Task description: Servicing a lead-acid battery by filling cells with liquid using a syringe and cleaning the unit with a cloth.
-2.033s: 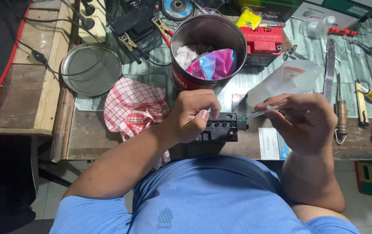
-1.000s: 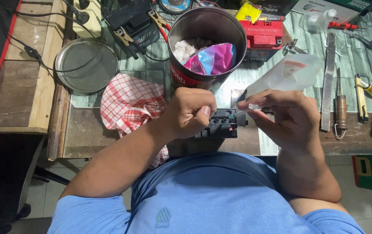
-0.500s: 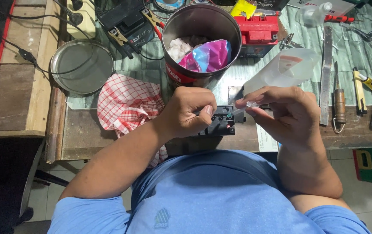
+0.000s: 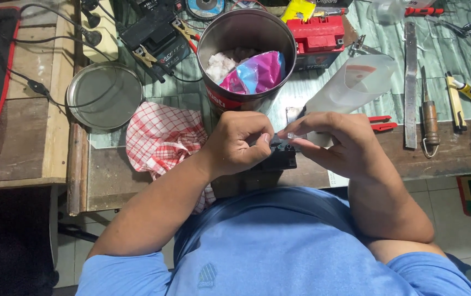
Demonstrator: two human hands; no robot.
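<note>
The person's left hand (image 4: 241, 143) is curled tight around a small black blocky part (image 4: 280, 158), pressing it down just in front of the tall round metal can (image 4: 247, 60), near the workbench edge. The right hand (image 4: 338, 143) sits beside it, thumb and fingertips pinched on a thin clear plastic piece (image 4: 301, 135) at the top of the black part; the two hands nearly touch there. A clear plastic bag (image 4: 356, 82) rises from behind the right hand, to the can's right.

Inside the can lie white wads and a pink-and-blue foil packet (image 4: 257, 74). Left of the can rests its flat round metal lid (image 4: 104, 96), and in front of that a red-and-white checked cloth (image 4: 164, 140). Behind the can to the right stands a red box-shaped battery (image 4: 316, 30). Farther right lie a long flat steel file (image 4: 409, 82) and a wooden-handled tool (image 4: 429, 118).
</note>
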